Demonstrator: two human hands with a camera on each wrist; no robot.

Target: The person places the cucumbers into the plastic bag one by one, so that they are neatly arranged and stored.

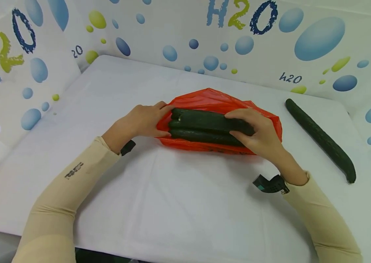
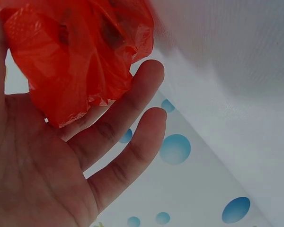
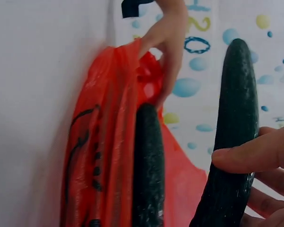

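Observation:
A red plastic bag [image 1: 208,98] lies on the table, spread wide along its upper side. Inside it rests a dark green cucumber [image 1: 202,136]. My right hand [image 1: 262,134] grips another cucumber [image 3: 237,101] between thumb and fingers, above the one in the bag. At the bag's left end, my left hand [image 1: 144,119] holds the plastic edge between thumb and fingers, with some fingers extended in the left wrist view. The left fingertips are close to the cucumbers' ends; whether they touch cannot be told.
To the right of the bag a long cucumber [image 1: 320,138] lies slantwise on the white tablecloth [image 1: 185,204]. Behind the table hangs a white backdrop [image 1: 185,22] with blue and green drops. Each wrist carries a small black device [image 1: 271,183].

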